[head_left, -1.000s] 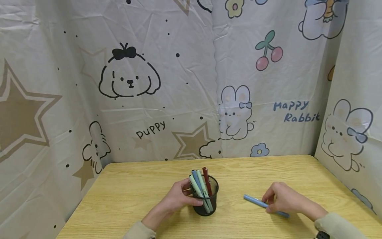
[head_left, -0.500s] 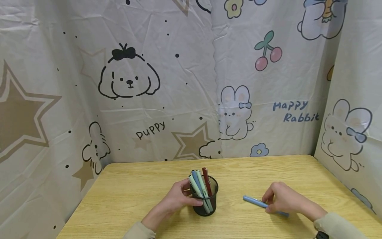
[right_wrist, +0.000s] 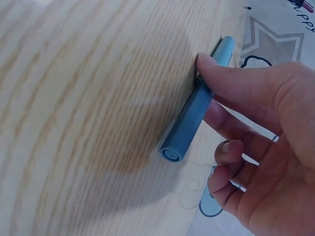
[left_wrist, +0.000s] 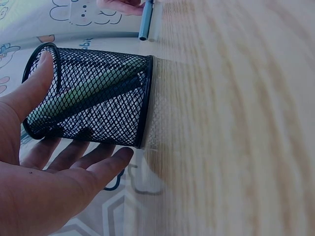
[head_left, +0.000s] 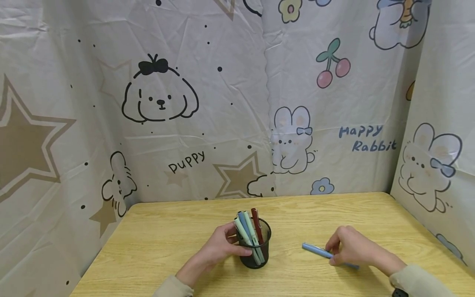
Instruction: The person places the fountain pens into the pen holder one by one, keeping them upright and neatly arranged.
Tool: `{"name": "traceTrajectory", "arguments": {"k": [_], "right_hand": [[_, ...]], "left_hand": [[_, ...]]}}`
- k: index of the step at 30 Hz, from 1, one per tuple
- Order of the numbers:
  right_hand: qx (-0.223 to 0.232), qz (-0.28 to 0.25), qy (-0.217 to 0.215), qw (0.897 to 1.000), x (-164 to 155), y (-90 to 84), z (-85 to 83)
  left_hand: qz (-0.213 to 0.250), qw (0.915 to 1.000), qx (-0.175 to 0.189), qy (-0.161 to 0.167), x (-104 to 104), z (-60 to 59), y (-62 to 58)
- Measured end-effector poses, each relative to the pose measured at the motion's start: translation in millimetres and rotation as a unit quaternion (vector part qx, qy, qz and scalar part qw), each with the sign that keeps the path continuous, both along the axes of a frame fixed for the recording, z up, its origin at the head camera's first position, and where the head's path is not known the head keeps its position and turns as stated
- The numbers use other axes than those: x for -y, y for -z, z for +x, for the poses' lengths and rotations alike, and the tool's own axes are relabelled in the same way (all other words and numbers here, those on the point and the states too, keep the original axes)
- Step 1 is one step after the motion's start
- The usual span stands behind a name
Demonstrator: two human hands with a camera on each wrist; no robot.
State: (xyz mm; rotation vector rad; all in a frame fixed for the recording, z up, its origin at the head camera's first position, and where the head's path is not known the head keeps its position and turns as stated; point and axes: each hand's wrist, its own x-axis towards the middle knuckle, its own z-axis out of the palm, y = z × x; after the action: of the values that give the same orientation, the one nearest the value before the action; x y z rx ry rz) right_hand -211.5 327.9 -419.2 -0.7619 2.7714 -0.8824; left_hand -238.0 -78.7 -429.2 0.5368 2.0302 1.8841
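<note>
A black mesh pen cup (head_left: pixel 265 251) stands upright on the table, holding several pens (head_left: pixel 245 227) in pale green, blue and dark red. My left hand (head_left: pixel 219 247) grips the cup from its left side, thumb across the front near the rim, fingers around the back. In the left wrist view, the thumb lies over the cup's (left_wrist: pixel 98 98) rim. To the right, a blue pen (head_left: pixel 315 249) lies slanted on the wood. My right hand (head_left: pixel 350 246) pinches it around its middle between thumb and fingertips. The right wrist view shows the pen's (right_wrist: pixel 189 120) flat round end close to the tabletop.
The wooden table (head_left: pixel 178 231) reaches back to a pale printed curtain (head_left: pixel 230 123), which also hangs along the left and right sides. A dark watch (head_left: pixel 400 292) shows at my right sleeve (head_left: pixel 419 280).
</note>
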Motion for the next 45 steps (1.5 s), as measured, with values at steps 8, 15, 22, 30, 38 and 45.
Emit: {"name": "traceTrajectory", "arguments": {"k": [8, 15, 22, 30, 38, 45], "right_hand": [[-0.01, -0.006, -0.01, 1.0, 0.5, 0.7, -0.4], [-0.012, 0.002, -0.005, 1.0, -0.2, 2.3, -0.6], [-0.018, 0.003, 0.004, 1.0, 0.6, 1.3, 1.0], [0.005, -0.024, 0.015, 1.0, 3.3, -1.4, 1.4], [0.034, -0.051, 0.032, 0.998, 9.4, -4.9, 1.6], [0.036, -0.087, 0.037, 0.995, 14.1, -5.9, 1.5]], "left_hand": [[-0.006, 1.0, -0.002, -0.002, 1.1, 1.5, -1.3], [-0.004, 1.0, -0.002, -0.001, 0.6, 0.9, 0.2], [-0.005, 1.0, -0.001, 0.003, 0.7, 1.9, -1.7], [-0.004, 1.0, -0.002, 0.004, 0.5, 2.4, -2.7], [-0.004, 1.0, -0.001, 0.001, 0.5, 2.0, -2.0], [-0.002, 1.0, -0.001, 0.001, 1.4, 2.2, -2.5]]}}
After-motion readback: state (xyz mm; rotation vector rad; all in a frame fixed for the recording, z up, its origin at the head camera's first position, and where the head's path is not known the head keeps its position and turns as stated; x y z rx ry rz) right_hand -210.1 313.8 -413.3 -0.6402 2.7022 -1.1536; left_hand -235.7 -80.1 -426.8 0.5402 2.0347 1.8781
